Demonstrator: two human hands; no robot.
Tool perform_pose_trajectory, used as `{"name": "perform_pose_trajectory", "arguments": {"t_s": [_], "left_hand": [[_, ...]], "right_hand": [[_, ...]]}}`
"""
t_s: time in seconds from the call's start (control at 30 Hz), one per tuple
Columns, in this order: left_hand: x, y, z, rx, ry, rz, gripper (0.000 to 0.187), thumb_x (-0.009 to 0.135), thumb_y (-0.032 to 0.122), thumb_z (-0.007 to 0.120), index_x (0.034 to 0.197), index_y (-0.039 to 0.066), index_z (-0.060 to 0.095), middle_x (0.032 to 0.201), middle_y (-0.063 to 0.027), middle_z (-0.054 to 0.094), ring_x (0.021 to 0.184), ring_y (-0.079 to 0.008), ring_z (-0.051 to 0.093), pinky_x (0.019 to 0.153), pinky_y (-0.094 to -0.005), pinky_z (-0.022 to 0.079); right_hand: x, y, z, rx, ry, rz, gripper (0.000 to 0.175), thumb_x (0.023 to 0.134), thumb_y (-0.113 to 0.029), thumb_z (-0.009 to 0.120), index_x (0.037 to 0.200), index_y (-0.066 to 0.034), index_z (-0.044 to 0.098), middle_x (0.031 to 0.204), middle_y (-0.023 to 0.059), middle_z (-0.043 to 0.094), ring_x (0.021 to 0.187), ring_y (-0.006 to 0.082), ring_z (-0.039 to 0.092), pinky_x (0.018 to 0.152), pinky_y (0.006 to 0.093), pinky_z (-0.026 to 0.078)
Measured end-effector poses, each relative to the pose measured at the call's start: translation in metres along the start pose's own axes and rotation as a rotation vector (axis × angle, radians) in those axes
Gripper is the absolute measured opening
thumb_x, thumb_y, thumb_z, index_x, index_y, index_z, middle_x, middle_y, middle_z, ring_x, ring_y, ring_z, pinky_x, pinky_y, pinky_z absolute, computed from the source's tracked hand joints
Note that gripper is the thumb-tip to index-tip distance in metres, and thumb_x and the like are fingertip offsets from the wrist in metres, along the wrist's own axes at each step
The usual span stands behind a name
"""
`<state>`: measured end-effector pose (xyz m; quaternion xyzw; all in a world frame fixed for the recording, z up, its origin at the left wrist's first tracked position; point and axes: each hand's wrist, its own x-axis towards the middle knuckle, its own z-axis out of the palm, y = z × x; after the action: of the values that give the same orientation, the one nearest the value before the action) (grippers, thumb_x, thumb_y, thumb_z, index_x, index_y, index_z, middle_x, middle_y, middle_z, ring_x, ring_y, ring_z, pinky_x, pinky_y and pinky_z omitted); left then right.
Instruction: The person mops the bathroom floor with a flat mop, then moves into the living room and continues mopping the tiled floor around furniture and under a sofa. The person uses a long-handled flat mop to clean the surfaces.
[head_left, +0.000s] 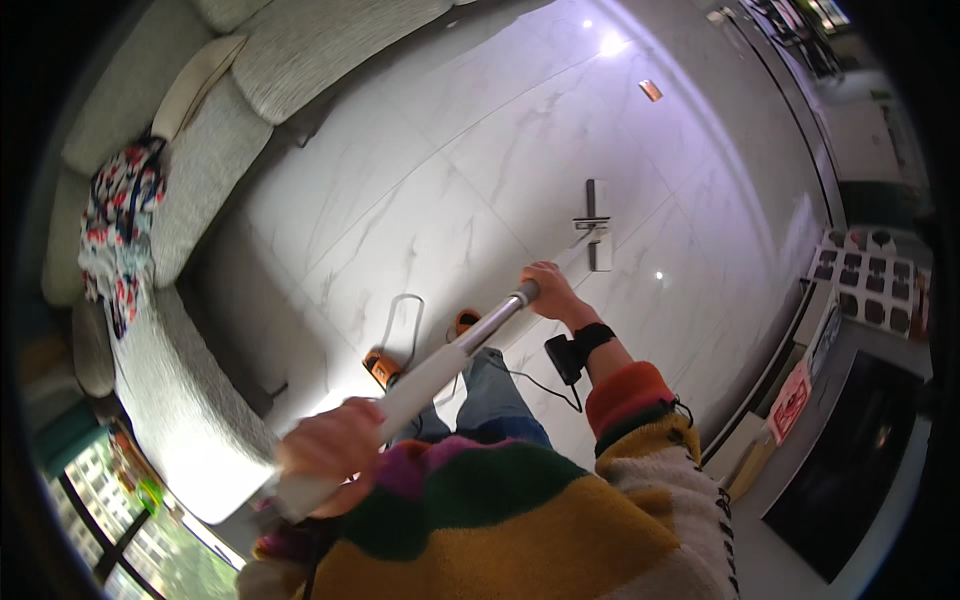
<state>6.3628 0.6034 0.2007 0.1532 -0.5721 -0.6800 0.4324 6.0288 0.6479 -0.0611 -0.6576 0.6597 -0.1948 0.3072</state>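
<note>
A long mop-like pole (427, 382) with a white upper part and a metal middle runs diagonally before my body. My left hand (334, 454), somewhat blurred, is closed around its white upper end. Farther down, my right hand (553, 291) grips the pole beside a grey collar; a black device is strapped to that wrist. The pole reaches down to a flat white and dark mop head (598, 225) resting on the marble-look floor tiles (480, 187).
A grey fabric sofa (202, 172) curves along the left, with patterned clothing (124, 217) on it. A small orange-brown item (650, 91) lies on the floor. At right stand a television (844, 465) and cabinet. A thin cable (544, 388) hangs near my legs.
</note>
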Motion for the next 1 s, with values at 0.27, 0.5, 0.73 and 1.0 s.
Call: {"name": "perform_pose_trajectory", "arguments": {"t_s": [0.27, 0.5, 0.73, 1.0], "left_hand": [[-0.022, 0.009, -0.022, 0.273, 0.057, -0.056, 0.025, 0.075, 0.026, 0.061, 0.078, 0.013, 0.04, 0.068, 0.0007, 0.042, 0.068, -0.0147, 0.045, 0.081, -0.0432, 0.039], [-0.123, 0.189, -0.09, 0.628, 0.436, 0.484, 0.018, 0.074, 0.015, 0.059, 0.081, 0.008, 0.044, 0.067, -0.0047, 0.045, 0.073, -0.0174, 0.049, 0.075, -0.0356, 0.04], [-0.312, 0.322, -0.015, 0.766, 0.461, 0.67, 0.029, 0.063, 0.018, 0.074, 0.066, 0.015, 0.046, 0.052, 0.0089, 0.057, 0.046, -0.0007, 0.053, 0.066, -0.0194, 0.031], [-0.337, 0.271, 0.011, 1.114, 1.236, 0.668, 0.03, 0.066, 0.023, 0.067, 0.063, 0.017, 0.038, 0.046, 0.0095, 0.043, 0.05, -0.0053, 0.042, 0.053, -0.024, 0.03]], "right_hand": [[0.014, -0.007, 0.016, 0.011, 0.02, 0.046, 0.019, 0.058, -0.003, 0.06, 0.074, -0.013, 0.056, 0.078, 0.0059, 0.06, 0.083, 0.0271, 0.056, 0.08, 0.0409, 0.038], [0.053, -0.231, 0.061, 0.325, -0.25, -0.288, 0.017, 0.063, -0.022, 0.061, 0.075, -0.0102, 0.057, 0.07, 0.0119, 0.06, 0.072, 0.0323, 0.059, 0.065, 0.0424, 0.044], [0.025, -0.449, 0.182, 0.238, -0.843, -0.889, 0.015, 0.067, -0.02, 0.061, 0.074, -0.0093, 0.054, 0.066, 0.01, 0.059, 0.067, 0.0314, 0.058, 0.059, 0.0413, 0.044], [0.024, -0.594, 0.351, -0.128, -1.403, -1.329, 0.015, 0.066, -0.018, 0.061, 0.078, -0.0104, 0.055, 0.078, 0.0106, 0.062, 0.08, 0.0313, 0.058, 0.069, 0.0409, 0.044]]}}
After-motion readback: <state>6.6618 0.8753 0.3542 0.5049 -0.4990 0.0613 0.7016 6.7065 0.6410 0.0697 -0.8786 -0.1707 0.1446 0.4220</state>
